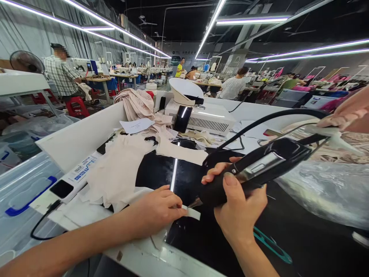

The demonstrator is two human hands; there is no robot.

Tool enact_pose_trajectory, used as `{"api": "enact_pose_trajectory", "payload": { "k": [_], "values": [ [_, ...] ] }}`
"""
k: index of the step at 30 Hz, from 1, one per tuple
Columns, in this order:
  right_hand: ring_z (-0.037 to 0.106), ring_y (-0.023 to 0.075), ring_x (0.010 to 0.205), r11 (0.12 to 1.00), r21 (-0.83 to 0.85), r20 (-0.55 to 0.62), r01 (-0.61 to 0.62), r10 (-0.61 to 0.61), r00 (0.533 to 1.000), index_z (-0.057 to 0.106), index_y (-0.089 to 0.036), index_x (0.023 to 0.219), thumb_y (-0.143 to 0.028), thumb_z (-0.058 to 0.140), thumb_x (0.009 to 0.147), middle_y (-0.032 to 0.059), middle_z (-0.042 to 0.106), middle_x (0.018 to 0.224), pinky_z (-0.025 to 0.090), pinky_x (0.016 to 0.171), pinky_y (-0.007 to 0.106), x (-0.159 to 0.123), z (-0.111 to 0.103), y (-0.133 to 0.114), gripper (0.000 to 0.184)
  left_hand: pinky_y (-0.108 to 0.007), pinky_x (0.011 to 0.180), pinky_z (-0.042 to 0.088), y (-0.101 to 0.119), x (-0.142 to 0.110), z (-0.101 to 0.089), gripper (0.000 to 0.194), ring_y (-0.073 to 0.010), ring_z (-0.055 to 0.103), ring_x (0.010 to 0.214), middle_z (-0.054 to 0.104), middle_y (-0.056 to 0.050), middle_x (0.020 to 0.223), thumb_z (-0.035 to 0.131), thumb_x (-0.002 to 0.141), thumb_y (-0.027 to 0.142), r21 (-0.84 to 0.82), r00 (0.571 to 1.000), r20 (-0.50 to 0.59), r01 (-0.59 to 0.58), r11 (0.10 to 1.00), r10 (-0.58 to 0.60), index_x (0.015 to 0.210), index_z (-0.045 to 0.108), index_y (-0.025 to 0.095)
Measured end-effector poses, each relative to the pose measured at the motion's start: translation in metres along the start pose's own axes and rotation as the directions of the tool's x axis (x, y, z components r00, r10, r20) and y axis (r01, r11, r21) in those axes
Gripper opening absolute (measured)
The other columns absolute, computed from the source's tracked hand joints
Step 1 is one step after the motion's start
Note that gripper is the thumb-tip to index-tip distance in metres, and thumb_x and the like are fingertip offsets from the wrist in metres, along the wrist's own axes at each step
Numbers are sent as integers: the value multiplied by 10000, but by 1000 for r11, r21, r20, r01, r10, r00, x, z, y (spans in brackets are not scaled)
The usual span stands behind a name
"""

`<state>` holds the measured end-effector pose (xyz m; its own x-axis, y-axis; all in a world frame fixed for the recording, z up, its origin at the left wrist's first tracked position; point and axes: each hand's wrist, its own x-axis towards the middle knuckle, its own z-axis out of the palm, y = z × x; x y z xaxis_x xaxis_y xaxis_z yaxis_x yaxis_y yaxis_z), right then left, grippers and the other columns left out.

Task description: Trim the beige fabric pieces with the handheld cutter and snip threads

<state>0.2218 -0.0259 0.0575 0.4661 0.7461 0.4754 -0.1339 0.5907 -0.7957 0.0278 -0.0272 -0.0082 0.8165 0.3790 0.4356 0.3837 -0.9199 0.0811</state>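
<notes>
My right hand [240,209] is wrapped around a black corded handheld tool [259,163] with a metal plate on its side. The tool tilts down to the left, and its pointed metal tip [196,202] is at a narrow pale fabric strip [193,212]. Pinching that strip from the left is my left hand [165,206], thumb and fingers pressed together close to the tip. Whether the tip touches the strip, I cannot tell. Pale beige cut fabric pieces [115,169] lie in a pile beyond my left forearm. A teal thread snipper [272,246] lies right of my right wrist.
A white box [201,115] with vents stands at the back, a phone [182,119] leaning on it. At right lie a clear plastic bag [325,192] and another person's blurred hand [353,109]. A low white wall [86,132] borders the black tabletop [311,238].
</notes>
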Motion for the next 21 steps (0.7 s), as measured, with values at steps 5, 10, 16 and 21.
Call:
{"api": "enact_pose_trajectory", "payload": {
  "k": [5, 10, 16, 21],
  "values": [
    [649, 169, 607, 999, -41, -3, -12, 12, 1000, 639, -288, 1099, -389, 906, 800, -61, 719, 758, 599, 578, 322, 0, -2, -2, 414, -436, 1191, 559, 0, -2, 0, 299, -185, 727, 1053, 747, -58, 1155, 590, 1119, 72, -9, 999, 31, 19, 1000, -18, 1347, 738, 196],
    [643, 164, 570, 999, -27, -48, 35, -36, 998, 684, -270, 1037, -389, 928, 767, -61, 707, 721, 587, 548, 309, 5, -4, -9, 383, -519, 1216, 551, -1, -2, 1, 297, -213, 739, 1107, 749, -69, 1183, 584, 1105, 46, -31, 999, 46, 24, 999, -22, 1325, 731, 181],
    [647, 158, 526, 999, -3, -58, 50, -50, 997, 696, -267, 1009, -370, 946, 745, -66, 711, 704, 584, 513, 297, 5, -6, -10, 377, -507, 1214, 552, -1, -4, 3, 300, -215, 739, 1101, 748, -74, 1174, 567, 1112, 52, -36, 999, 30, 26, 999, -25, 1326, 728, 186],
    [651, 161, 559, 998, -26, -34, 53, -54, 998, 692, -268, 1033, -363, 928, 777, -64, 714, 715, 599, 543, 304, 2, -7, -7, 361, -503, 1223, 543, -1, -5, 1, 303, -210, 737, 1105, 749, -75, 1186, 570, 1116, 62, -39, 999, 43, 31, 999, -29, 1336, 725, 202]
  ]
}}
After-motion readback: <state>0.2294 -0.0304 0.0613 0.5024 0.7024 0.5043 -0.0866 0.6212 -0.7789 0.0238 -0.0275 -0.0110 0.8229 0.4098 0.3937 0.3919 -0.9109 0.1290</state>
